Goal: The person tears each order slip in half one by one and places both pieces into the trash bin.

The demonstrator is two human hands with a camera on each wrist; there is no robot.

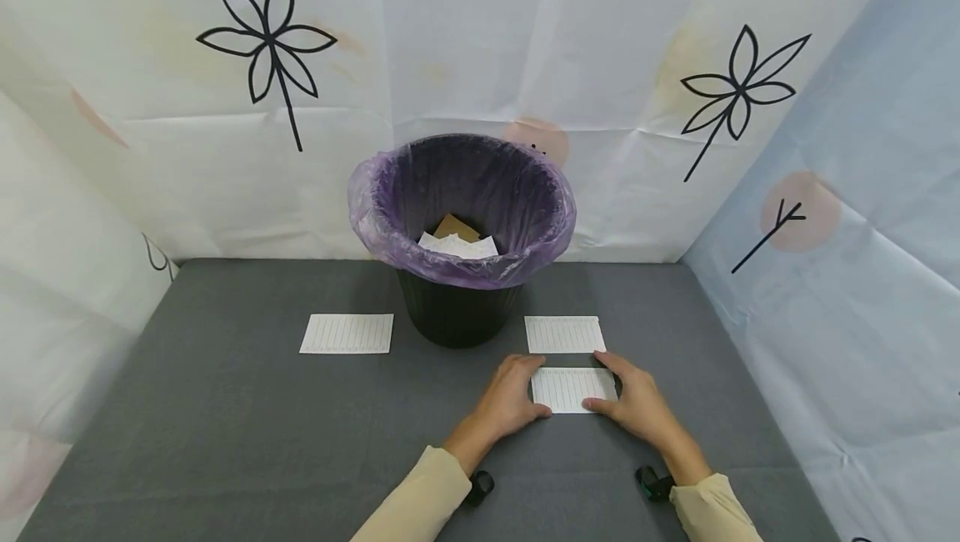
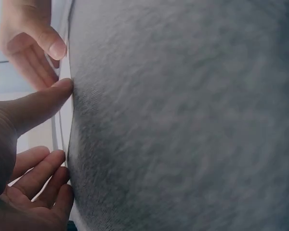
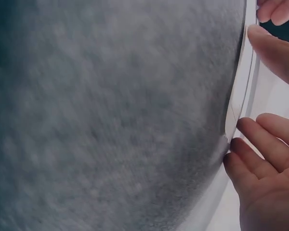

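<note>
A white lined paper card (image 1: 564, 390) lies on the grey cloth in front of the bin, between my two hands. At its left end is my left hand (image 1: 512, 394), thumb by the near corner and fingertips by the far one. My right hand (image 1: 637, 402) spans the right end; its thumb overlaps the near part of the card and its index finger reaches up to a second lined card (image 1: 564, 333) just behind. Both wrist views show relaxed, spread fingers (image 2: 41, 180) (image 3: 265, 149) down at table level, with the card seen edge-on as a thin white strip.
A dark bin (image 1: 459, 313) with a purple liner (image 1: 536, 254) stands at the back, holding crumpled white paper (image 1: 459, 246) and a brown piece (image 1: 456, 228). Another lined card (image 1: 347, 333) lies to its left. Leaf-patterned cloth walls (image 1: 465, 33) border the grey table (image 1: 247, 425).
</note>
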